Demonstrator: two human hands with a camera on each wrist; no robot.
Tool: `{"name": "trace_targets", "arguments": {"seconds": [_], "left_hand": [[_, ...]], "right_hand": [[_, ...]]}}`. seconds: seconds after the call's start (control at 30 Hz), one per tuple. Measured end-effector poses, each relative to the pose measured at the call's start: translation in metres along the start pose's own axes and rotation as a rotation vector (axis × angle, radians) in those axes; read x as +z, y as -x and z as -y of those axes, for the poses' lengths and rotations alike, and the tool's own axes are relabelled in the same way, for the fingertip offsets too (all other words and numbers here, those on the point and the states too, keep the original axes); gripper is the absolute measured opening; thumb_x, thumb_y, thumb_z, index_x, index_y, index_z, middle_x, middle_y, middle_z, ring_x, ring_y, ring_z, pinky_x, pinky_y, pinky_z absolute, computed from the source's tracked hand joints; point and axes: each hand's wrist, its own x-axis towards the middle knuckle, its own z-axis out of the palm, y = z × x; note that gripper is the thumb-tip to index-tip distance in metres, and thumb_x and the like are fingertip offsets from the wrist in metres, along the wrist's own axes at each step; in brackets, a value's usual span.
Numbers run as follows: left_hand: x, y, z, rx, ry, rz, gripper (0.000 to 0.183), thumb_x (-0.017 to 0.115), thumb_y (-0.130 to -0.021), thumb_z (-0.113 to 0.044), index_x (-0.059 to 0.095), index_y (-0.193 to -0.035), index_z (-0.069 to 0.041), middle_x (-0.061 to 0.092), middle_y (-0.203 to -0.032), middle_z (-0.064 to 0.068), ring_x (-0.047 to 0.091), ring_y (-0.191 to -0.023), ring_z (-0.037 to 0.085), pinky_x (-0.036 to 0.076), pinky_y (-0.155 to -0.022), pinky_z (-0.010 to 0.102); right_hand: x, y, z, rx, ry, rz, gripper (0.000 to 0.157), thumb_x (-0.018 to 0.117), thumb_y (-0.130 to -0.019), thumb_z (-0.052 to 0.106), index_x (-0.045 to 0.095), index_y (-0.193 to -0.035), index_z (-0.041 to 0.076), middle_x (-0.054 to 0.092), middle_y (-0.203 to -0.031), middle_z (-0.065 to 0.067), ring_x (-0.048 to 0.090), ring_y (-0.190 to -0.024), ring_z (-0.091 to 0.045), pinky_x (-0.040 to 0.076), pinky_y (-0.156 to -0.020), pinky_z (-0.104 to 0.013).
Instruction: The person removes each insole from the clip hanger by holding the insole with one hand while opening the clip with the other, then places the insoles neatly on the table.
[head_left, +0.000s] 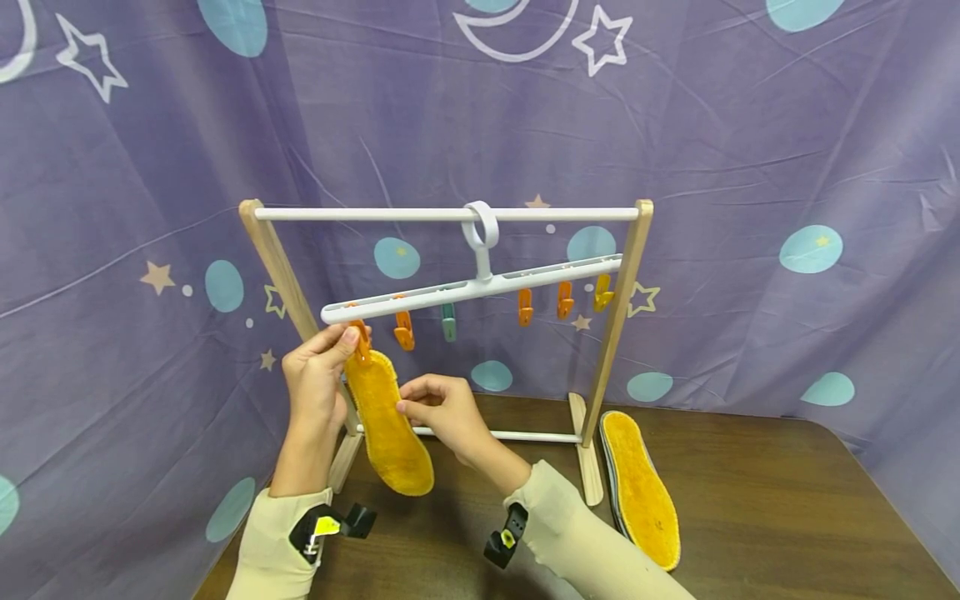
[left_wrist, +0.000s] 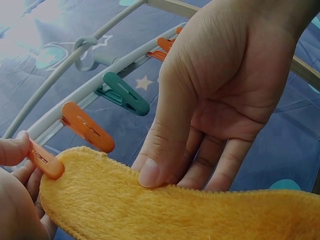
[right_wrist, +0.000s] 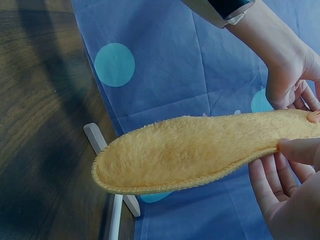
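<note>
A fuzzy yellow insole [head_left: 390,425] hangs at the left end of the white hanger [head_left: 442,295], its upper end in the bite of an orange clothespin [left_wrist: 47,159]. My left hand [head_left: 318,375] pinches that clothespin between thumb and fingers. On the insole's right edge, my right hand [head_left: 446,412] holds it with the thumb on the fuzzy face and fingers behind, as the right wrist view shows. Beside the pinched clothespin hang another orange clothespin [head_left: 404,331] and a green clothespin [left_wrist: 125,94].
The hanger's ring hooks over the top bar [head_left: 360,214] of a wooden-sided rack [head_left: 613,333], tilted with its left end lower. Two more orange clips and a yellow clip [head_left: 603,293] hang on its right half. A second yellow insole [head_left: 641,492] lies on the brown table [head_left: 772,492], right of the rack.
</note>
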Motion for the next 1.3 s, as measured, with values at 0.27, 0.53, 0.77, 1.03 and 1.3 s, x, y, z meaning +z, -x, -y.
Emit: {"name": "trace_targets", "arguments": {"seconds": [0.27, 0.53, 0.77, 1.03, 1.3], "left_hand": [[0.0007, -0.0004, -0.0004, -0.003, -0.008, 0.002, 0.021, 0.069, -0.092, 0.005, 0.079, -0.08, -0.008, 0.078, -0.074, 0.002, 0.076, -0.07, 0.013, 0.059, -0.067, 0.019], [0.0015, -0.0008, -0.0012, -0.012, -0.009, -0.003, 0.02, 0.07, -0.092, 0.005, 0.079, -0.079, -0.009, 0.078, -0.074, 0.002, 0.076, -0.07, 0.013, 0.059, -0.068, 0.019], [0.0014, -0.0004, -0.003, -0.029, -0.024, -0.014, 0.021, 0.07, -0.092, 0.003, 0.079, -0.079, -0.01, 0.078, -0.073, 0.001, 0.076, -0.07, 0.012, 0.059, -0.068, 0.019], [0.0014, -0.0012, -0.0025, -0.044, -0.017, -0.031, 0.024, 0.07, -0.091, 0.005, 0.078, -0.075, -0.011, 0.077, -0.07, 0.001, 0.075, -0.067, 0.012, 0.058, -0.068, 0.019], [0.0007, -0.0022, -0.0021, -0.044, -0.003, -0.026, 0.024, 0.07, -0.091, 0.005, 0.078, -0.075, -0.01, 0.077, -0.071, 0.002, 0.075, -0.068, 0.012, 0.059, -0.067, 0.019]], "right_hand": [[0.0002, -0.0007, -0.0009, -0.005, -0.004, -0.011, 0.014, 0.074, -0.089, -0.003, 0.072, -0.1, -0.012, 0.073, -0.097, -0.03, 0.064, -0.07, -0.007, 0.06, -0.067, -0.023], [-0.0002, -0.0007, -0.0004, -0.002, -0.005, -0.007, 0.015, 0.074, -0.089, -0.003, 0.071, -0.1, -0.012, 0.072, -0.097, -0.031, 0.064, -0.07, -0.006, 0.061, -0.069, -0.025], [-0.0007, 0.0003, 0.0008, 0.004, 0.002, -0.003, 0.015, 0.074, -0.089, -0.003, 0.071, -0.101, -0.012, 0.072, -0.099, -0.031, 0.064, -0.071, -0.005, 0.062, -0.07, -0.026], [-0.0011, 0.0002, -0.0003, -0.003, 0.004, -0.003, 0.015, 0.074, -0.089, -0.003, 0.071, -0.101, -0.012, 0.072, -0.099, -0.031, 0.064, -0.071, -0.006, 0.063, -0.07, -0.028], [-0.0011, -0.0003, 0.0001, -0.002, 0.009, -0.002, 0.015, 0.074, -0.089, -0.002, 0.071, -0.101, -0.012, 0.073, -0.099, -0.03, 0.064, -0.071, -0.006, 0.062, -0.07, -0.026]]}}
